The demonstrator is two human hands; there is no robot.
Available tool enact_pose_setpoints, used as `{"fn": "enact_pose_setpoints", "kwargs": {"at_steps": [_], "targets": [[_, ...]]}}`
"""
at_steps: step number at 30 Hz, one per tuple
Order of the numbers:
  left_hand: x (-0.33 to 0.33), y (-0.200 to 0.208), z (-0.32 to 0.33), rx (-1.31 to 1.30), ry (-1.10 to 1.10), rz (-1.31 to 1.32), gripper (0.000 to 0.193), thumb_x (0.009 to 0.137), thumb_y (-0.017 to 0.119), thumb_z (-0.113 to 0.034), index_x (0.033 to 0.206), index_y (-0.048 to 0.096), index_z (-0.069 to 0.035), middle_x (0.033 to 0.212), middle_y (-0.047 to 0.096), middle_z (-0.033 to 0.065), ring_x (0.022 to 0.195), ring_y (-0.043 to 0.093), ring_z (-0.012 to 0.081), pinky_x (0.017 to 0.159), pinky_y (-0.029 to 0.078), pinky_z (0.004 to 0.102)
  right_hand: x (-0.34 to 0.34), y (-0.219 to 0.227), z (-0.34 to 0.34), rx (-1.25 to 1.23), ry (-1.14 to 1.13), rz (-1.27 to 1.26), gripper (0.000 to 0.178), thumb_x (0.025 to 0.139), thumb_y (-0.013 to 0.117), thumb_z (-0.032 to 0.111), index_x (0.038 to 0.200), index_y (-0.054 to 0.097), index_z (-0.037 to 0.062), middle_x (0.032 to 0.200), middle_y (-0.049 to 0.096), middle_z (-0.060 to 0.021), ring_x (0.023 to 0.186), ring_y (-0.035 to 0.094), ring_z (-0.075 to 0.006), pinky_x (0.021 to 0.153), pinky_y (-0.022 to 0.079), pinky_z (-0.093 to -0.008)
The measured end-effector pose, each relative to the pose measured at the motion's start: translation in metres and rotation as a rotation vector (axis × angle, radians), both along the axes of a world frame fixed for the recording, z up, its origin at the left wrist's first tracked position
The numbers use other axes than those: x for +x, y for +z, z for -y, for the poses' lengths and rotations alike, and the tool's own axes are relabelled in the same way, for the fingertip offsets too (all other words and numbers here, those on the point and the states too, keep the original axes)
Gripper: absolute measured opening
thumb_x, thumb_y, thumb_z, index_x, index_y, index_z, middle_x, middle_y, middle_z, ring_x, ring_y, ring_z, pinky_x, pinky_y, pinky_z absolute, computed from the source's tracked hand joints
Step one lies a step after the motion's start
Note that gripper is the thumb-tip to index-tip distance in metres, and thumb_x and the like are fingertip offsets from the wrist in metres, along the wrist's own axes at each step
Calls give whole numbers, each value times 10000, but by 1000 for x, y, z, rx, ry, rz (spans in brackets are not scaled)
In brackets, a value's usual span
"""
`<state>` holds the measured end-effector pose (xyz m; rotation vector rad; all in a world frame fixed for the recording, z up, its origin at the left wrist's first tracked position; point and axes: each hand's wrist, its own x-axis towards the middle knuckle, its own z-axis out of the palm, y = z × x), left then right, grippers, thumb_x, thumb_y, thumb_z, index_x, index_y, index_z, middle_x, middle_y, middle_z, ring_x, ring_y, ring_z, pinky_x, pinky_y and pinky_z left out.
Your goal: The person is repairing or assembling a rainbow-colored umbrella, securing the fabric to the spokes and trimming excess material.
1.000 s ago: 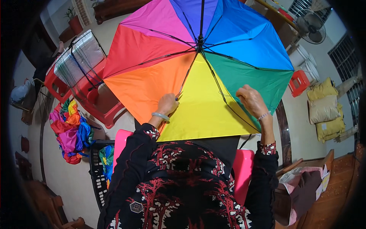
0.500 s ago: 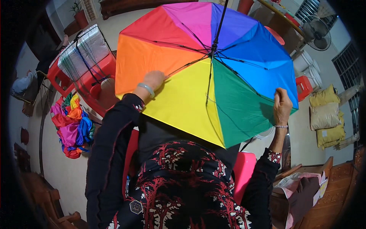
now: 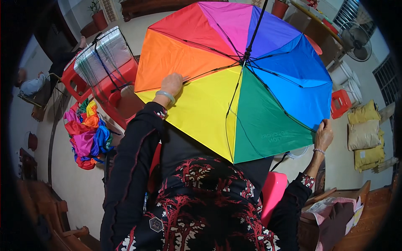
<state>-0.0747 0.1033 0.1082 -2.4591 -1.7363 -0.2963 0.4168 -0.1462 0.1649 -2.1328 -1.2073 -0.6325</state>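
umbrella (image 3: 228, 81), shaft (image 3: 256, 28) pointing away, rightward; left hand (image 3: 171, 85) closed on rib (image 3: 211, 72); right hand (image 3: 324, 136) pinching rim (image 3: 275, 152)

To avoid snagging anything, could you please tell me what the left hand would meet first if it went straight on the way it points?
Going on to the picture's upper right, the left hand would probably first meet the black rib of the umbrella; depth is unclear, and they may already touch.

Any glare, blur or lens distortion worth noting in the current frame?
Head view: black corners and the curved dark floor stripe show fisheye distortion; head view: pale highlights on the shiny silver box; head view: the umbrella looks well lit, without obvious blur.
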Motion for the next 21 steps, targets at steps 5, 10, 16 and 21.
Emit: {"fn": "enact_pose_setpoints", "kwargs": {"at_steps": [5, 10, 16, 21], "targets": [[13, -2, 6, -124, -87, -39, 293, 820, 485, -235, 755, 635, 8, 770, 613, 200, 738, 605, 342, 634, 476, 430, -21, 33, 2, -49, 7, 148, 114, 832, 496, 106, 912, 565, 62, 813, 600, -159, 721, 589, -327, 609, 451, -395], [40, -48, 21, -371, -291, 26, 257, 767, 525, -202, 722, 611, 36, 720, 599, 216, 683, 596, 331, 600, 465, 416, -118, 104, -6, 47, 556, 183, 94, 801, 521, 31, 888, 557, 29, 845, 528, -106, 785, 534, -256, 682, 425, -319], [82, -61, 77, -953, -40, 681, 220, 756, 531, -154, 622, 577, 14, 564, 578, 116, 464, 550, 188, 437, 428, 312, -214, 41, -58, -290, 893, 19, 74, 741, 499, 40, 799, 545, 45, 746, 481, -139, 720, 498, -303, 617, 401, -384], [100, -71, 92, -861, 67, 819, 245, 725, 526, -142, 528, 559, 0, 469, 542, 97, 419, 535, 180, 413, 414, 321, -230, -67, -142, -683, 855, -101, 124, 765, 526, 131, 801, 581, 25, 789, 603, -194, 738, 583, -355, 656, 464, -415]]}}
